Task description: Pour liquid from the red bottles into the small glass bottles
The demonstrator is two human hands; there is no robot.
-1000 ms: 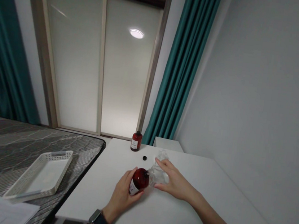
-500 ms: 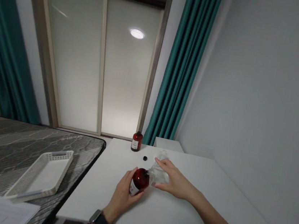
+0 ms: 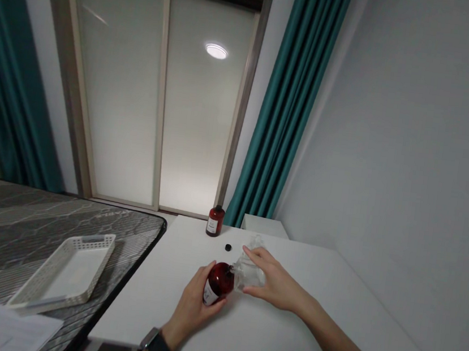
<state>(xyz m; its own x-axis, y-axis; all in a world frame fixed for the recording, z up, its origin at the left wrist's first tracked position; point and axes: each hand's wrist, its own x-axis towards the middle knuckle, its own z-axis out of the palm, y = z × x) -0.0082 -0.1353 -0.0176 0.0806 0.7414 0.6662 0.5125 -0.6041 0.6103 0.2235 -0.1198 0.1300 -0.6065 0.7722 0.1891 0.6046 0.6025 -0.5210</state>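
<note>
My left hand is wrapped round a dark red bottle with a white label, tilted so its neck points right. Facing that neck is a clear, transparent container, which my right hand grips with thumb and fingers on either side. The bottle's mouth meets or overlaps the clear container's edge; whether liquid flows between them I cannot tell. A small black cap lies on the white table just beyond the hands.
A second red bottle with a black cap stands upright at the table's far edge. To the left, a white plastic basket and paper sheets lie on a grey patterned surface. A white wall borders the right.
</note>
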